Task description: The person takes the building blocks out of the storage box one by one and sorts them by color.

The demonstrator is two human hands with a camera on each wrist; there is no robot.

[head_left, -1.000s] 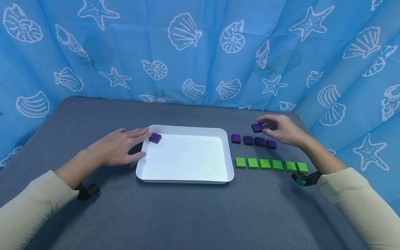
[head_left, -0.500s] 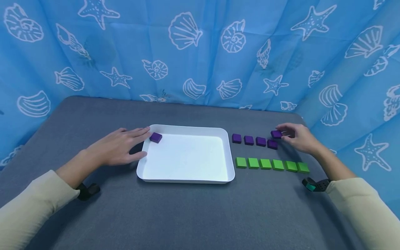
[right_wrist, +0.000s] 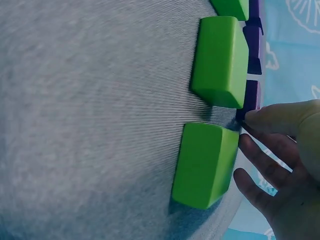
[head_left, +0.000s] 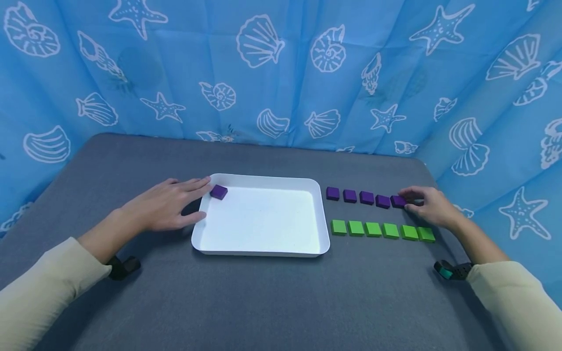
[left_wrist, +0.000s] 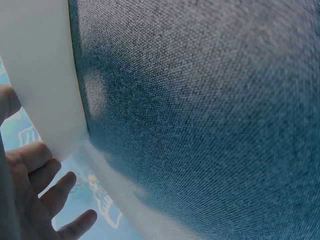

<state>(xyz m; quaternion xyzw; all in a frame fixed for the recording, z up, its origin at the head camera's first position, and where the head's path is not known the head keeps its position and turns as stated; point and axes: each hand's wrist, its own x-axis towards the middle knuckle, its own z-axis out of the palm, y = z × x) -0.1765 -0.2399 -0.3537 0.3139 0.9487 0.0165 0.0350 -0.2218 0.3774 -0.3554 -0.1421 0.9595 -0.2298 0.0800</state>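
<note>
At the right end of a row of purple blocks (head_left: 366, 197), my right hand (head_left: 432, 207) pinches the last purple block (head_left: 397, 201) between thumb and fingers, down at table level. In the right wrist view the thumb (right_wrist: 265, 117) meets that block (right_wrist: 250, 96). My left hand (head_left: 169, 207) rests at the left rim of a white tray (head_left: 263, 248), its fingers extended and touching the edge. One more purple block (head_left: 218, 192) lies turned at an angle in the tray's far left corner. Nearer me, green blocks (head_left: 373, 229) form a second row, parallel to the purple one.
A grey cloth-covered table (head_left: 281, 302) carries everything. Behind it and to the right hangs a blue curtain (head_left: 290, 73) printed with white shells and starfish. Both rows stand just right of the tray.
My right hand has carried a purple block rightward and lowered it to the end of the purple row. The left hand and the tray have stayed put.
</note>
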